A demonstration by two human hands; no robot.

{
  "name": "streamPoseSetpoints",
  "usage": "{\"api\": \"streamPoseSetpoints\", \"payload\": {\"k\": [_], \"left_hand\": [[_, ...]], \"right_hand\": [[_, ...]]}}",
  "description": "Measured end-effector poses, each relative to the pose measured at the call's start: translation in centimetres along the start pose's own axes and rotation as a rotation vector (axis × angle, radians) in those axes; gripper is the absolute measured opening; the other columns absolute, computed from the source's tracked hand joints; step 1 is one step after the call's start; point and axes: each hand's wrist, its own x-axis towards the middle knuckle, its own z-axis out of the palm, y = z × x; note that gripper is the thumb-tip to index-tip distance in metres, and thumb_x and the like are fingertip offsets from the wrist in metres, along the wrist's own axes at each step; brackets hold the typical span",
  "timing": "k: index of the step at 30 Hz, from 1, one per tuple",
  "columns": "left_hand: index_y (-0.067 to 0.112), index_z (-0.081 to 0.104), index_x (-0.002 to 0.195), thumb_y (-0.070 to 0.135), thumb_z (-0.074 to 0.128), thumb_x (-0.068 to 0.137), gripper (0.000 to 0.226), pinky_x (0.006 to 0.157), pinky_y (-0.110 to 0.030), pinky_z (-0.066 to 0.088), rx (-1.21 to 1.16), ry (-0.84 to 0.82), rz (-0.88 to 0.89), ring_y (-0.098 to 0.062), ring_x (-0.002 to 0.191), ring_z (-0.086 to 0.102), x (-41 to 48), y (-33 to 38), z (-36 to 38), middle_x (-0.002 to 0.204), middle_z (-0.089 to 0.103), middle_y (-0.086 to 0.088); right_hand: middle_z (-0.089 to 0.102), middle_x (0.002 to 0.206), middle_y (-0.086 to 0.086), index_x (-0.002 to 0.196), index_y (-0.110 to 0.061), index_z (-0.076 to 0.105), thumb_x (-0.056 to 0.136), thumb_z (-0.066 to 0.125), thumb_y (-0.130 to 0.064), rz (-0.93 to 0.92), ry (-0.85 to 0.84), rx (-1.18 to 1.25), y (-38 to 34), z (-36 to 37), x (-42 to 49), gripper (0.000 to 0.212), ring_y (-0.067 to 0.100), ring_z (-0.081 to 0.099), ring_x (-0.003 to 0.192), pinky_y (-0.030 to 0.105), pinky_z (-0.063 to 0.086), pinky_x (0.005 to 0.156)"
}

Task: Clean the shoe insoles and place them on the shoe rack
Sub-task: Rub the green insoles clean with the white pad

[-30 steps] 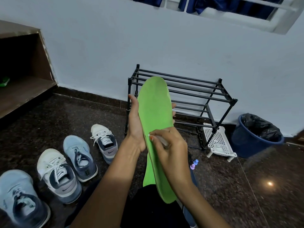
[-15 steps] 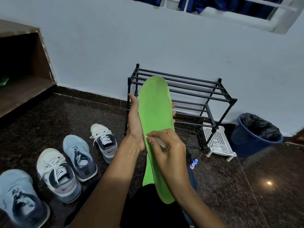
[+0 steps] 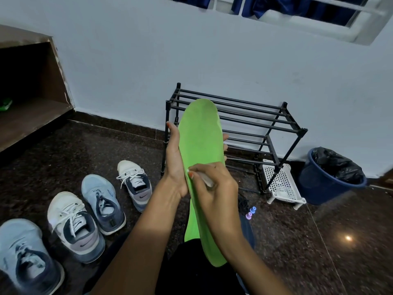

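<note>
Head view: the green insole (image 3: 201,141) stands nearly upright at frame centre. Its long axis is vertical, toe end up before the black shoe rack (image 3: 265,116), heel down at the lap. The left hand (image 3: 175,165) grips its middle from behind, fingers curled round both edges. The right hand (image 3: 217,192) pinches a small white piece (image 3: 207,180) against its left edge. At right, a blue bucket (image 3: 319,190) holds a black bag (image 3: 336,165).

Dim, bluish indoor light through a wide-angle lens.
The wall (image 3: 127,60) is softly, evenly lit; the polished floor (image 3: 297,262) is dark, with one small glare spot (image 3: 348,238) at right. The wooden recess (image 3: 25,73) on the left sinks into shadow. Lines bow near the edges, the window frame (image 3: 319,24) tilts, and the near forearms (image 3: 131,252) look soft.
</note>
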Motion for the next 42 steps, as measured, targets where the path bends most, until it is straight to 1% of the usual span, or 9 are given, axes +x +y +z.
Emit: {"api": "streamPoseSetpoints", "payload": {"k": [4, 9, 17, 22, 24, 28, 35, 40, 42], "left_hand": [[0.005, 0.059, 0.123, 0.077, 0.011, 0.083, 0.096, 0.093, -0.044, 0.049, 0.016, -0.02, 0.0, -0.035, 0.105, 0.063, -0.1, -0.1, 0.0, 0.121, 0.061, -0.026], [0.007, 0.058, 0.125, 0.076, 0.007, 0.084, 0.096, 0.094, -0.045, 0.05, 0.018, -0.044, -0.013, -0.036, 0.105, 0.062, -0.1, -0.2, 0.1, 0.123, 0.061, -0.026], [0.008, 0.074, 0.102, 0.081, 0.011, 0.08, 0.098, 0.079, -0.039, 0.052, -0.047, 0.025, 0.002, -0.033, 0.095, 0.059, -0.2, 0.4, 0.1, 0.115, 0.065, -0.022], [0.006, 0.068, 0.113, 0.079, 0.01, 0.082, 0.098, 0.083, -0.042, 0.053, -0.06, 0.023, -0.009, -0.034, 0.101, 0.061, -0.2, 0.2, 0.1, 0.121, 0.062, -0.025], [0.007, 0.06, 0.124, 0.078, 0.008, 0.083, 0.097, 0.091, -0.045, 0.05, -0.035, 0.014, -0.013, -0.034, 0.106, 0.062, -0.1, -0.1, 0.1, 0.122, 0.062, -0.024], [0.009, 0.056, 0.129, 0.078, 0.01, 0.083, 0.095, 0.092, -0.043, 0.051, -0.018, 0.018, -0.006, -0.035, 0.111, 0.061, -0.1, -0.1, -0.1, 0.122, 0.062, -0.023], [0.009, 0.065, 0.116, 0.074, 0.076, 0.04, 0.1, 0.088, -0.04, 0.055, 0.072, -0.057, -0.057, -0.031, 0.112, 0.062, -0.2, -0.2, 0.5, 0.123, 0.063, -0.02], [0.009, 0.078, 0.092, 0.048, 0.093, 0.039, 0.067, 0.082, -0.034, 0.057, 0.057, -0.136, -0.116, -0.024, 0.099, 0.068, -0.2, -0.8, 0.8, 0.109, 0.07, -0.015], [0.007, 0.077, 0.094, 0.045, 0.087, 0.053, 0.056, 0.078, -0.031, 0.057, 0.064, -0.114, -0.105, -0.022, 0.097, 0.069, -0.4, -0.8, 0.9, 0.108, 0.07, -0.014]], "right_hand": [[0.055, 0.081, 0.0, 0.089, -0.005, 0.07, 0.082, 0.065, -0.001, -0.008, 0.041, -0.121, 0.9, -0.7, 1.0, 0.01, 0.005, 0.052, 0.077, 0.005, 0.036, 0.071], [0.051, 0.084, 0.001, 0.092, -0.004, 0.069, 0.084, 0.062, -0.001, 0.031, 0.136, -0.239, 2.2, -1.3, 2.3, 0.011, 0.019, 0.053, 0.081, 0.026, 0.043, 0.07], [0.054, 0.078, -0.012, 0.084, -0.009, 0.072, 0.078, 0.062, -0.011, 0.031, 0.042, -0.003, 0.5, -0.4, -1.9, 0.012, 0.004, 0.055, 0.076, 0.004, 0.037, 0.07], [0.058, 0.078, -0.007, 0.085, -0.014, 0.072, 0.08, 0.061, -0.019, -0.003, 0.063, -0.163, 1.3, -0.9, -1.1, 0.012, 0.012, 0.057, 0.074, 0.043, 0.047, 0.074], [0.056, 0.08, -0.003, 0.088, -0.011, 0.071, 0.083, 0.063, -0.013, 0.031, 0.115, -0.182, 2.0, -1.3, 0.2, 0.01, 0.014, 0.056, 0.076, 0.035, 0.048, 0.076], [0.054, 0.078, -0.006, 0.088, -0.006, 0.07, 0.08, 0.066, 0.001, 0.104, 0.139, -0.094, 2.4, -2.0, 1.9, 0.011, -0.006, 0.054, 0.077, 0.001, 0.036, 0.069], [0.058, 0.08, 0.0, 0.09, -0.006, 0.07, 0.081, 0.064, 0.001, 0.128, 0.253, -0.053, 2.8, -2.0, 2.8, 0.012, -0.006, 0.054, 0.073, 0.004, 0.04, 0.068], [0.057, 0.087, 0.002, 0.092, -0.004, 0.068, 0.084, 0.062, 0.0, 0.094, 0.288, -0.083, 2.2, -2.1, 3.7, 0.012, -0.003, 0.053, 0.078, 0.003, 0.041, 0.072], [0.055, 0.09, 0.001, 0.093, -0.004, 0.068, 0.084, 0.062, 0.0, 0.061, 0.276, -0.132, 2.2, -1.9, 3.7, 0.012, 0.008, 0.056, 0.083, 0.012, 0.044, 0.078]]}}
